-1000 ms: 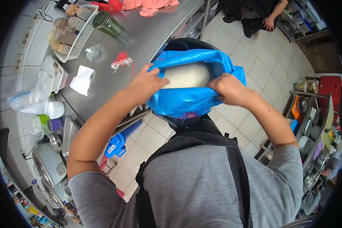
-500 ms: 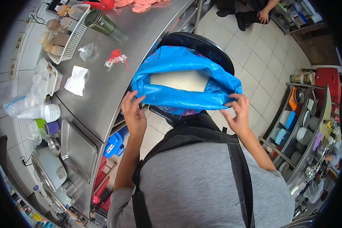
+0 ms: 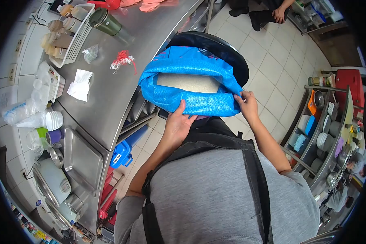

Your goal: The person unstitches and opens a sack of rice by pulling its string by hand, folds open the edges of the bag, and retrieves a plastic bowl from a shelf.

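Observation:
A blue woven sack (image 3: 187, 61) stands with its rim folded outward, on or against a round black seat (image 3: 238, 67). Pale grains, like rice, (image 3: 189, 82) show through its opening. At the near side of the rim, my left hand (image 3: 178, 125) has its thumb on the outside of the fold and its other fingers underneath, pinching the sack. My right hand (image 3: 248, 106) grips the right corner of the rim between thumb and fingers.
On the steel counter (image 3: 105, 89) at the left are red and white string (image 3: 123, 61), a white paper (image 3: 80, 84), a green tumbler (image 3: 105, 21) and a basket of bottles (image 3: 75, 44). Another person's hand (image 3: 279, 14) is at the top right. Shelves with dishes (image 3: 324, 142) stand at the right.
The rim has been folded down further. My left hand has moved from the sack's left side to the middle of its near edge. My right hand has closed on the right corner.

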`<state>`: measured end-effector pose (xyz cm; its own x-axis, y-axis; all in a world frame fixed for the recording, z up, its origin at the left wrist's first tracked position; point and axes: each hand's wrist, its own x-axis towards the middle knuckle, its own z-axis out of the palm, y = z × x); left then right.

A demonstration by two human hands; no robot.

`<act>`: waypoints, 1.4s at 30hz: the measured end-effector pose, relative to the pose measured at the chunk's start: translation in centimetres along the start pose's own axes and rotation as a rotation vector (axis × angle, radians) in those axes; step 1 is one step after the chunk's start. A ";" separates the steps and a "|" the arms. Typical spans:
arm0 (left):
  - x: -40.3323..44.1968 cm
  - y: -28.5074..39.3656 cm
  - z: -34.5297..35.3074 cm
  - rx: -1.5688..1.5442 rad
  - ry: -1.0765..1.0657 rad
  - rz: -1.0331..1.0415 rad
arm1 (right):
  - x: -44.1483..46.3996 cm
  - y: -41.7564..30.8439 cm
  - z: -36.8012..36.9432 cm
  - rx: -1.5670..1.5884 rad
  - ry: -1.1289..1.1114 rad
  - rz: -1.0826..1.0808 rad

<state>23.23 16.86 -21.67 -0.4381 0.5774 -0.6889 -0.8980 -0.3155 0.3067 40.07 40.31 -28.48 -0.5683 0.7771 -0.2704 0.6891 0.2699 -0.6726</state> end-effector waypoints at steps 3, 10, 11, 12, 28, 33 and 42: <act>-0.2 -0.1 -0.7 -0.164 -0.130 0.013 | 1.1 -0.4 -0.9 0.489 -0.343 0.369; 1.2 -0.9 -8.0 -0.150 -0.114 0.165 | 5.7 -0.1 -3.6 1.576 -0.457 0.584; 1.9 -1.0 -9.4 -0.153 -0.146 0.165 | 6.5 -0.7 -3.8 1.640 -0.425 0.607; 2.2 -1.1 -9.9 -0.143 -0.147 0.173 | 6.8 -1.3 -3.8 1.649 -0.427 0.614; -2.4 4.2 -4.1 0.492 0.382 0.893 | 5.7 -11.1 -4.9 0.159 0.361 -0.693; 0.9 5.7 -1.3 1.079 0.464 1.060 | 7.9 -17.0 1.8 -0.227 -0.117 -1.189; 3.9 9.9 -6.6 0.318 0.107 0.379 | 19.8 -21.4 4.7 0.302 -1.228 -0.392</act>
<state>12.94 11.02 -25.63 -0.7438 0.3810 -0.5492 -0.6521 -0.2334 0.7213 12.00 47.24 -22.65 -0.8508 -0.3820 -0.3609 0.3515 0.0968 -0.9312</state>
